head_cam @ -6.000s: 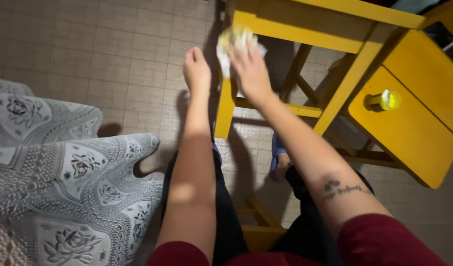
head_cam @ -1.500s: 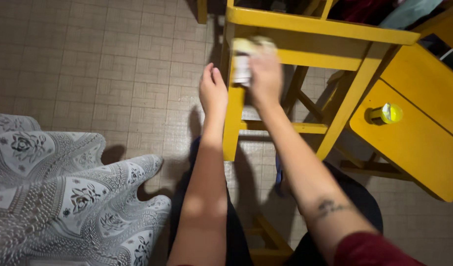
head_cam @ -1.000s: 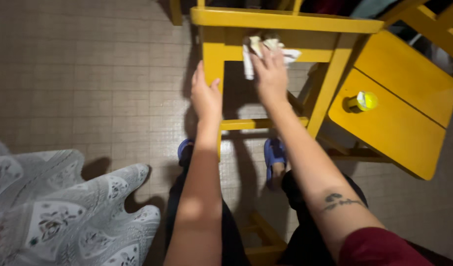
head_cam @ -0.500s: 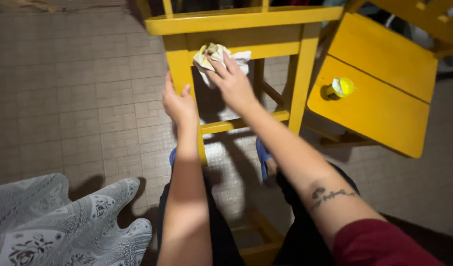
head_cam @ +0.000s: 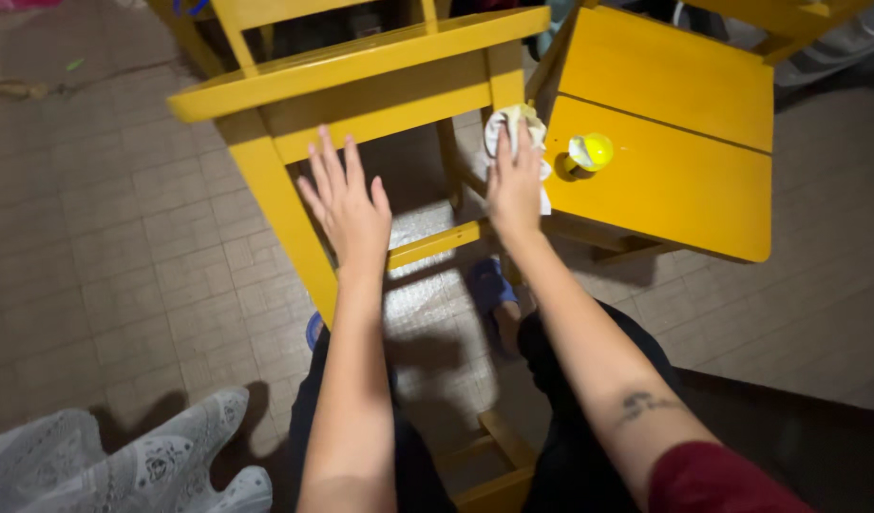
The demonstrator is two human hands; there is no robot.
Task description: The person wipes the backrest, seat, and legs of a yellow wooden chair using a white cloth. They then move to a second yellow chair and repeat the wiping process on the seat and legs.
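Note:
A yellow wooden chair frame stands in front of me. My right hand presses a white and pale yellow cloth against the chair's right front leg. Spread open in the air, my left hand hovers between the left front leg and the lower rung, touching nothing that I can see. A yellow-capped bottle stands on the yellow seat to the right of the cloth.
Beige tiled floor lies all around. A grey patterned lace fabric sits at the bottom left. Blue slippers show under the chair. Another yellow wooden piece lies between my legs.
My right hand has carried the cloth from the left front leg across to the right front leg. My left hand has let go of the left leg and opened wide.

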